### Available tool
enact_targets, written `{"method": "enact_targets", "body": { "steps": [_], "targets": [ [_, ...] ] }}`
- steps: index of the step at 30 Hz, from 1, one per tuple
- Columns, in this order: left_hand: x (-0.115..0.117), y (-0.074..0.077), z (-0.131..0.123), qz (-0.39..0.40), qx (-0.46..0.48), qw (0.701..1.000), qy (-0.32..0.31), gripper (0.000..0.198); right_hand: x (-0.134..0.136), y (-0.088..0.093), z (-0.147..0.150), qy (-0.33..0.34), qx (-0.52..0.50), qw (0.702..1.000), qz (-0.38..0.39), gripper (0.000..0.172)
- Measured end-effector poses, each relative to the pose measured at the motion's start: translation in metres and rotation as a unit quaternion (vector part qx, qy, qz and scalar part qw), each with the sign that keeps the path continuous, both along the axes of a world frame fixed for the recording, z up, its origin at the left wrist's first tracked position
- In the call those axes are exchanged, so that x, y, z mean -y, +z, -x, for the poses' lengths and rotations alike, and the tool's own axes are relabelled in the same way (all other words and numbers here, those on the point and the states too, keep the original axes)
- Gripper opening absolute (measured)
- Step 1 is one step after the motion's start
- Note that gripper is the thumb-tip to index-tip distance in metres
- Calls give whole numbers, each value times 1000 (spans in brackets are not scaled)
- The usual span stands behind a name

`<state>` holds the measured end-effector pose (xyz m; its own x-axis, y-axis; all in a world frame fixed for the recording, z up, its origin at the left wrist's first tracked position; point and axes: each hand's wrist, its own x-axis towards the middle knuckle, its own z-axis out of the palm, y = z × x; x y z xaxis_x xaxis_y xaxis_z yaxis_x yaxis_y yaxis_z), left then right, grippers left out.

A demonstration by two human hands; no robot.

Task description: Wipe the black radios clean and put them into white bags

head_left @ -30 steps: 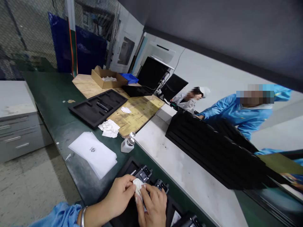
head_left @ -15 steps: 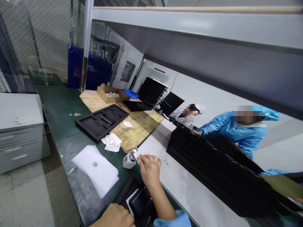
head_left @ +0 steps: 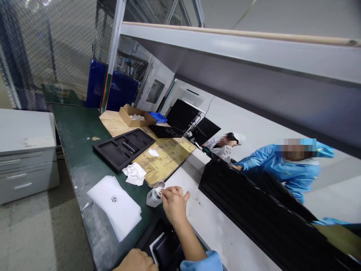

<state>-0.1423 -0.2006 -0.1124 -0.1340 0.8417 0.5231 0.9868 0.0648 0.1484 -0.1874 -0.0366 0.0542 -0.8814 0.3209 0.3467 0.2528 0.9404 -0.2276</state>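
My right hand (head_left: 175, 206) is at the white bottle (head_left: 153, 199), its fingertips pinching a small white wipe (head_left: 158, 191) against the bottle's top. The bottle's round metal lid (head_left: 161, 184) stands raised behind the fingers. At the bottom edge my left hand (head_left: 137, 260) is curled, beside a glossy black case-like object (head_left: 167, 250) in a dark tray; what its fingers hold, if anything, is hidden. A white slip shows along that object's left side. Left of the bottle lies a fanned stack of white sheets (head_left: 114, 207) with a dark printed mark.
Crumpled white wipes (head_left: 134, 174) lie by a black foam tray (head_left: 124, 148) holding a black part. Behind are a cardboard box (head_left: 137, 116), a blue bin (head_left: 158, 117) and monitors (head_left: 182, 114). Stacked black trays (head_left: 242, 203) stand right, two people beyond. A shelf (head_left: 225, 64) hangs overhead.
My right hand has brought the wipe onto the bottle's top; before, it was held just beside the raised lid. My left hand has shifted slightly lower in view. The camera has tilted up a little.
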Motion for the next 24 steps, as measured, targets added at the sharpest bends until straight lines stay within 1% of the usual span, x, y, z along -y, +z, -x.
{"method": "enact_targets", "body": {
  "steps": [6,9,11,13,15,17,18,21,23,24],
  "targets": [
    [1,6,-2,5,-19,1000,11,34,-1,2,0,19,-8,1000,-8,21],
    [4,9,-2,11,-22,1000,8,33,0,2,4,35,-19,999,-8,21],
    [10,14,-1,15,-21,1000,-1,29,-4,4,6,47,-29,998,-3,21],
    [18,23,0,15,-12,1000,-14,29,-14,7,1,57,-45,997,9,20],
    [26,36,0,29,10,999,-27,44,-30,9,-17,63,-65,996,27,19],
    [31,50,0,65,45,996,-40,60,-48,7,-47,63,-81,994,46,20],
    [33,57,0,88,66,993,-47,64,-56,6,-66,62,-84,993,54,21],
    [33,75,-1,155,117,979,-61,69,-69,-4,-119,63,-77,993,66,23],
    [31,82,-2,188,126,972,-61,67,-69,-14,-139,76,-68,993,56,22],
    [31,85,-3,197,123,971,-58,66,-66,-19,-143,85,-63,993,47,22]
  ]
}}
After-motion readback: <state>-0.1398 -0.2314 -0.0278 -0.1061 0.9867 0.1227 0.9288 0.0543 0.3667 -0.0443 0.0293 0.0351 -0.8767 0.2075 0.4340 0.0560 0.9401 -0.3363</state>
